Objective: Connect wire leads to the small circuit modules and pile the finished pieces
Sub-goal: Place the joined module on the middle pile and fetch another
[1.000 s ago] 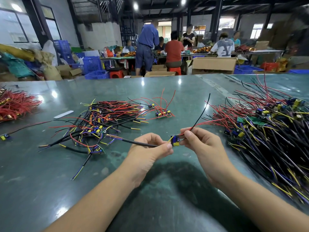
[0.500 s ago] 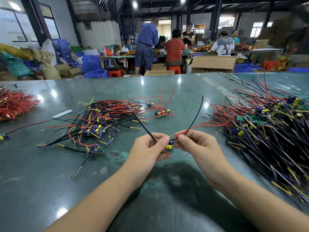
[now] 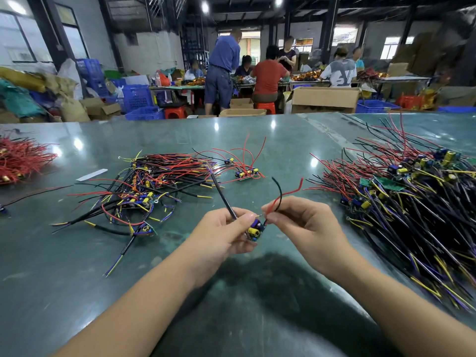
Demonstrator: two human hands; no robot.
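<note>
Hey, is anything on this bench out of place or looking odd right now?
One thing: a lone module with red leads lies on the table just right of the middle pile, apart from it. A white strip lies loose to its left. No damage is visible.

Left hand gripping small circuit module and black sheathed lead. Right hand pinching red wire and black wire just above module. Wired pile at left on green table, larger pile at right.
</note>
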